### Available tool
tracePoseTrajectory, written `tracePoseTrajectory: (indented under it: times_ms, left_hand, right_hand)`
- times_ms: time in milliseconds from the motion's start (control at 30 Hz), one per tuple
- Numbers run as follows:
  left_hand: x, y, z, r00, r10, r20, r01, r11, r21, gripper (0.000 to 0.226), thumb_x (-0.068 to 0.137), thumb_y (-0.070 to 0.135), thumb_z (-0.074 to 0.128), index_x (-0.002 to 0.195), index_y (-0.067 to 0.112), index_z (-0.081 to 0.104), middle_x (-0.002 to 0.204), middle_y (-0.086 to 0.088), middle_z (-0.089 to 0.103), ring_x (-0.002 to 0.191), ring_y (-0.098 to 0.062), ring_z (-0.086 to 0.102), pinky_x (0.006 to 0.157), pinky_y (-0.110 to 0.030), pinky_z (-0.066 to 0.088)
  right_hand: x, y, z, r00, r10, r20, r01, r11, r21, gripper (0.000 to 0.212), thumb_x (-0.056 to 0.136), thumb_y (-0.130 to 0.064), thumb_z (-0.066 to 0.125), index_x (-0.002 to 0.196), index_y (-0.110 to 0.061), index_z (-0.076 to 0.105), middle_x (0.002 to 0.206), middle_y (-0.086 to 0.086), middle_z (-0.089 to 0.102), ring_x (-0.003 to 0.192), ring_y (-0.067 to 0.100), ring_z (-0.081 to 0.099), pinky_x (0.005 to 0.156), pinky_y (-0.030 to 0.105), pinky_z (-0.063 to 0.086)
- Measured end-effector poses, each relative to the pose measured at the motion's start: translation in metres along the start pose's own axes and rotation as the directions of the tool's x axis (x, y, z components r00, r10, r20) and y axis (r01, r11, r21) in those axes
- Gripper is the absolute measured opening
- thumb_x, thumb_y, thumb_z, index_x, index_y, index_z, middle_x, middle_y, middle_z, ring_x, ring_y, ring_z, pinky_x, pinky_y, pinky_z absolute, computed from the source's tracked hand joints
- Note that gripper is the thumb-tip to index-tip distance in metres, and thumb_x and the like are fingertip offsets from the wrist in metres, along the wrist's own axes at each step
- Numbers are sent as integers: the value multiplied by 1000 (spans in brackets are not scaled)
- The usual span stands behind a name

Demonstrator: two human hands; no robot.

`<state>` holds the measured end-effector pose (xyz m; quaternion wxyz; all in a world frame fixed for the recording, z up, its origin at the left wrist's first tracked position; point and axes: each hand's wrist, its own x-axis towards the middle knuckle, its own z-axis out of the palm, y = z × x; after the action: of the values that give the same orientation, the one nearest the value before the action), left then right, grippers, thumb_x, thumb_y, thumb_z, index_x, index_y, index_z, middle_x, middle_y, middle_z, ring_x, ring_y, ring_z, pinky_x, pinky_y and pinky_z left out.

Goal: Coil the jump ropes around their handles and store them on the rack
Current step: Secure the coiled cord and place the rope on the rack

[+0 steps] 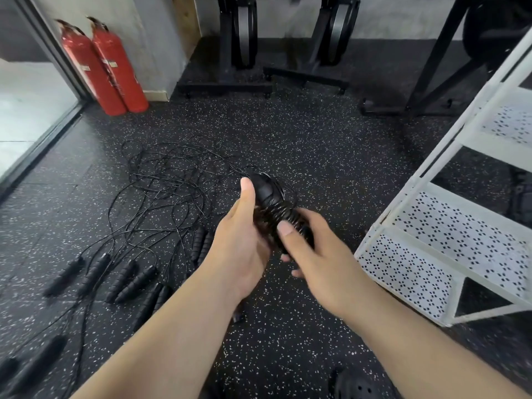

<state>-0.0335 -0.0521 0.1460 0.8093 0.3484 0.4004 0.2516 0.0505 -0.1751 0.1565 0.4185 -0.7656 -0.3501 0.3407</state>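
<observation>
Left hand and right hand are gripping a jump rope bundle, fingers curling round glossy cord wound on black handles. Loose ropes are lying tangled on the speckled rubber floor.

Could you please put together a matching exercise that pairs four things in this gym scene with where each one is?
1. fire extinguishers
2. loose jump ropes
3. coiled jump rope
4. white rack

A. held by the left hand and right hand
B. standing at the right
C. by the wall, upper left
D. spread on the floor, left

Pairs: 1-C, 2-D, 3-A, 4-B.
</observation>
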Motion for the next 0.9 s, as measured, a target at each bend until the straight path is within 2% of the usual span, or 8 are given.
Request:
tracePoseTrajectory:
  times_ms: [133, 300, 400, 567, 633, 700, 800, 900]
  left_hand:
    - [3, 4, -8, 999, -35, 37, 36, 999, -20, 84, 82, 75, 70, 139, 14, 64, 134, -12, 73, 120, -31, 73, 105, -53, 56]
    - [3, 5, -13, 997, -3, 80, 7, 999, -49, 85, 81, 66, 81, 139, 6, 62, 130, -16, 74, 122, -36, 71, 110, -58, 52]
    - [-1, 0, -7, 998, 54, -44, -56, 997, -44, 72, 83, 58, 81, 131, 8, 61, 119, -15, 78, 112, -35, 75, 104, -57, 57]
    - [0, -7, -3, 971, 141, -191, -130, 989, 70, 94, 54, 78, 91, 123, 20, 63, 117, -8, 78, 108, -28, 77, 98, -53, 61]
    - [-2, -8, -2, 961, 164, -223, -143, 984, 108, 82, 61, 75, 90, 119, 24, 63, 117, -8, 76, 104, -27, 78, 94, -50, 63]
    - [-5, -10, -2, 951, 197, -240, -170, 977, 129, 65, 72, 66, 87, 116, 25, 62, 113, -7, 75, 97, -20, 78, 83, -39, 65]
    - [-6, -8, -1, 936, 261, -237, -231, 962, 145, 52, 81, 55, 86, 114, 22, 61, 99, 1, 70, 76, -2, 72, 63, -18, 58]
    - [-8, -3, 0, 947, 267, -176, -237, 956, 173, 50, 85, 59, 80, 116, 26, 59, 104, 2, 71, 90, -11, 72, 74, -28, 62]
  right_hand:
    - [1, 5, 4, 996, -55, 73, 57, 998, -23, 72, 102, -47, 64, 162, -48, 23, 95, -7, 79, 77, 11, 77, 79, 41, 64]
    - [2, 4, 2, 998, -56, 41, 63, 983, -173, 65, 103, -46, 65, 158, -46, 30, 88, -8, 77, 73, 2, 71, 65, 22, 50]
    - [-2, 5, 14, 998, -53, -41, 40, 965, -258, 62, 104, -47, 61, 157, -41, 29, 98, -10, 72, 79, 1, 67, 67, 21, 47]
    - [-4, 8, 29, 994, -38, -99, 5, 949, -316, 53, 106, -44, 58, 151, -35, 32, 104, -7, 70, 88, 12, 67, 78, 35, 56]
    - [-4, 9, 31, 994, -41, -97, 4, 937, -349, 52, 106, -45, 57, 150, -33, 33, 105, -5, 71, 90, 15, 68, 79, 38, 56]
    - [-5, 11, 34, 994, -54, -96, 13, 924, -381, 50, 107, -46, 57, 148, -32, 34, 107, -4, 71, 90, 17, 68, 78, 38, 55]
    - [-1, 17, 35, 998, -28, -49, 12, 956, -292, 44, 106, -46, 57, 144, -36, 36, 101, -6, 72, 86, 14, 69, 76, 37, 56]
    - [7, 20, 29, 999, -22, 32, 23, 999, -47, 38, 106, -39, 61, 139, -39, 43, 93, -3, 78, 79, 15, 74, 80, 44, 61]
